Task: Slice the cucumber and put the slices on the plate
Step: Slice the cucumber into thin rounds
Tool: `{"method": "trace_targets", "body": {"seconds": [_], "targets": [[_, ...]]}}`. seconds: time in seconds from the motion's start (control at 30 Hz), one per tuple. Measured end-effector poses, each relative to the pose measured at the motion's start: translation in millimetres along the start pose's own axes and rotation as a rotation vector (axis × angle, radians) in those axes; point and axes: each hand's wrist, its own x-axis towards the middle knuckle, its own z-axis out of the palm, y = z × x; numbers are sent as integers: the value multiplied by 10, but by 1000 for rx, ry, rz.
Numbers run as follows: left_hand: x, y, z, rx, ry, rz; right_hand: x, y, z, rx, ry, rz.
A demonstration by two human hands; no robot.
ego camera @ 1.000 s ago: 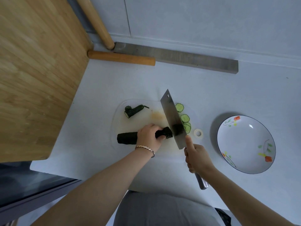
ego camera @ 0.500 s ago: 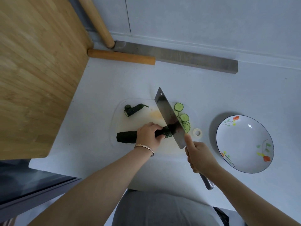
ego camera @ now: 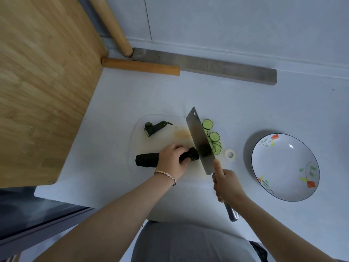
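No text, label, brand or number could be read anywhere; the plate carried only painted flowers and leaves, no words; the cleaver blade showed a small hole near its tip, but no legible mark.

Dark green cucumber, pale green slices, white plate with red-and-green flower pattern.

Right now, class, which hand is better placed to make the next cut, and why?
Right. The right hand grips the knife, its blade at the cut end of the cucumber; the left hand is busy holding it on the board.
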Motion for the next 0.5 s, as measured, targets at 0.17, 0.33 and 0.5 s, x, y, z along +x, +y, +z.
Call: {"method": "trace_targets", "body": {"seconds": [0.17,0.33,0.5], "targets": [[8,18,5,-6,15,-15,-114,-111,-142,63,-22,-14],[15,22,-7,-26,17,-34,-188,-182,-144,42,-63,-35],[12,32,-9,-24,18,-26,-189,-190,-108,10,-68,-25]]}}
